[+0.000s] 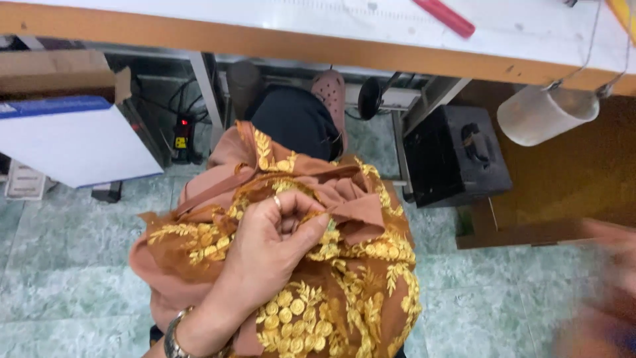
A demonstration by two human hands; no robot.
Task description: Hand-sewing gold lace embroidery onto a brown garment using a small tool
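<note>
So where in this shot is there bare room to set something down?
Bare green floor tiles lie left of the embroidered fabric, below the white board. More lies between fabric and black box. The lap is crowded: the left hand grips fabric; the right hand is blurred.

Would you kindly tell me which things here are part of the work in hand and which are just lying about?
In hand: left hand, pinching the brown fabric with gold embroidery; right hand, blurred.

Lying about: red tool on the table edge, hanging plastic cup, black case, white board.
</note>
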